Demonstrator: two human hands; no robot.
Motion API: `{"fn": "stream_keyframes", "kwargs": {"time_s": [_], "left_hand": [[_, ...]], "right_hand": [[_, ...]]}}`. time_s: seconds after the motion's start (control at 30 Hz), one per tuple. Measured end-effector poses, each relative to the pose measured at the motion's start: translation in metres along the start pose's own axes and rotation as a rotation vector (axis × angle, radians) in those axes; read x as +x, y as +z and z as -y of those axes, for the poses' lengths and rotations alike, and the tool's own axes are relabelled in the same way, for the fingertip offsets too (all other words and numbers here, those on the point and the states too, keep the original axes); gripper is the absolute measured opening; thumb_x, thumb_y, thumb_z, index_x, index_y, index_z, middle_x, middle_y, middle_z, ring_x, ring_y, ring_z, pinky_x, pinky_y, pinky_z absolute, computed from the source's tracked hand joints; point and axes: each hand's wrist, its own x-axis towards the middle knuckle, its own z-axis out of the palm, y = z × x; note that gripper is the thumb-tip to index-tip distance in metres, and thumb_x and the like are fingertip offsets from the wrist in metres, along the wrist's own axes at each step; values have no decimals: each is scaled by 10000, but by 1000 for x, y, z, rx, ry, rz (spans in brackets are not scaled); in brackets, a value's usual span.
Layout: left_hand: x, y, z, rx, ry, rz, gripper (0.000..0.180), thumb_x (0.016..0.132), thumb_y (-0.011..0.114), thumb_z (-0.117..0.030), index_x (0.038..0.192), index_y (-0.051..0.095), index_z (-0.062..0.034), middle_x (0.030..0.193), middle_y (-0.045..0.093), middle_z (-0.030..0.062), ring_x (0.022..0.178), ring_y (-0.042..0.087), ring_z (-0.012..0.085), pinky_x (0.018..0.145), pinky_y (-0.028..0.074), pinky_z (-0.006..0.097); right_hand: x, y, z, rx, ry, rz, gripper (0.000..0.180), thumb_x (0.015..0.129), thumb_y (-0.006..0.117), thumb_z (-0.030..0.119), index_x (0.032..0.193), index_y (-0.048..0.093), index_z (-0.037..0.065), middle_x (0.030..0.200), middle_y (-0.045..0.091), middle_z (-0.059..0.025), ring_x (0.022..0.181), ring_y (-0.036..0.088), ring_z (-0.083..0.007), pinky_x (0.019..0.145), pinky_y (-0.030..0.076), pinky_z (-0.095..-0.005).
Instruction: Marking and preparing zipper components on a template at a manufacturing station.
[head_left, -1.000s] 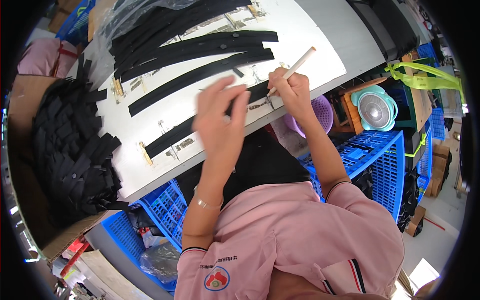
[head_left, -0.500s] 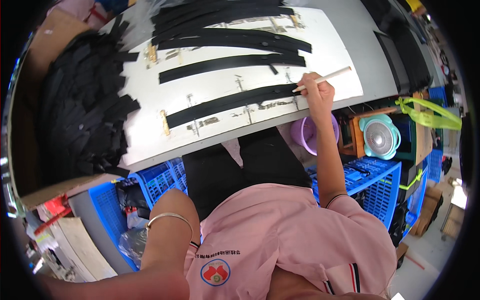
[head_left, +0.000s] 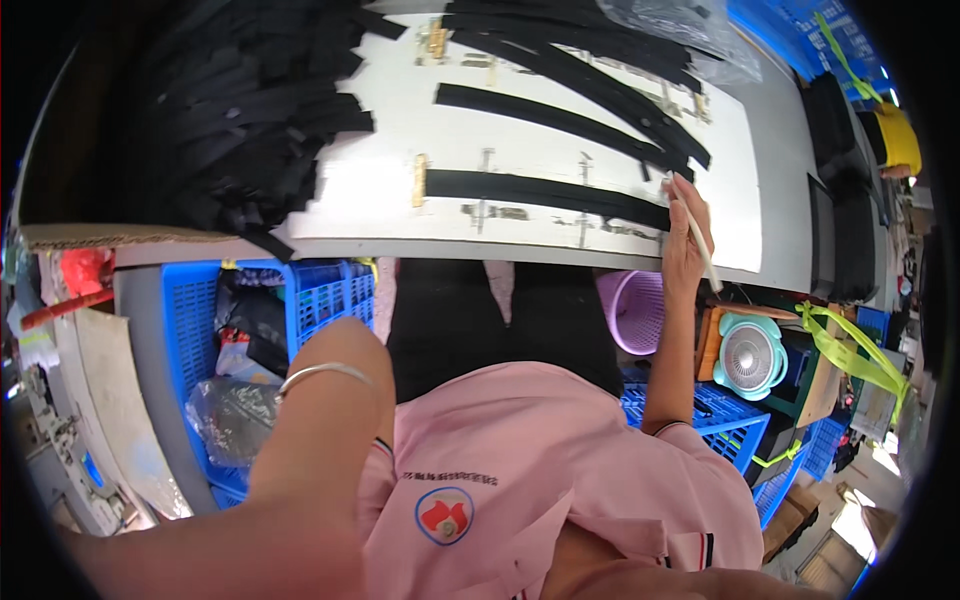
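Observation:
My right hand (head_left: 684,235) is closed around a slim white pencil (head_left: 703,243), its fingertips at the right ends of the black fabric strips. The pencil slants down across the hand, one end toward the table's front edge. Beside the hand, the nearest black strip (head_left: 540,195) lies lengthwise on a white board (head_left: 390,110) with dark marks and tan tape pieces. Another black strip (head_left: 540,117) lies beyond it, its right end meeting other slanting strips. My left arm (head_left: 325,420), with a silvery bangle, bends at the lower left; its hand is out of view.
A cardboard box (head_left: 130,235) heaped with black strips (head_left: 230,120) stands on the left. Below the table are blue crates (head_left: 190,330), a purple basket (head_left: 640,315) and a small turquoise fan (head_left: 750,357). Clear plastic (head_left: 690,30) lies at the back.
My right fingers have left the nearest strip's end for the ends of the strips beyond. The pencil has swung from pointing up-right to slanting down. The view has shifted.

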Motion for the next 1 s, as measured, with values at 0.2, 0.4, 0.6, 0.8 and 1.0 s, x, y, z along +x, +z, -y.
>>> {"fn": "stream_keyframes", "kwargs": {"time_s": [0.2,0.4,0.6,0.8,1.0], "left_hand": [[-5,-12,55,67,66,-68,539,1057,407,-506,1267,639,-67,1488,456,311,1466,371,423,1231,191,629],[3,-31,50,129,145,-141,550,1056,403,-522,1275,641,-77,1490,457,309,1468,371,420,1231,192,625],[11,-57,41,215,221,-197,562,1055,398,-538,1283,643,-86,1492,457,307,1471,371,417,1231,194,622],[22,-67,-52,188,251,-251,574,1054,393,-555,1292,645,-96,1493,458,305,1473,370,414,1232,196,619],[6,-70,43,300,121,-139,635,1049,368,-601,1315,642,-93,1501,462,295,1469,386,399,1227,212,597]], "right_hand": [[29,41,2,-536,-431,403,440,948,642,22,1365,617,162,1466,604,-66,1445,476,-269,1209,278,-516],[101,83,-18,-611,-484,374,317,1000,621,187,1303,611,96,1376,648,-107,1413,503,-292,1159,294,-591],[88,155,68,-314,-582,336,175,1000,641,122,1164,700,125,1129,753,-67,1092,655,-300,1025,472,-422],[90,235,172,143,-814,374,368,944,731,300,1228,644,82,1215,736,-67,959,723,-270,1055,456,-443],[118,314,252,286,-1036,231,567,901,741,430,1284,595,38,1358,635,-178,1282,585,-334,1130,381,-482]]}}
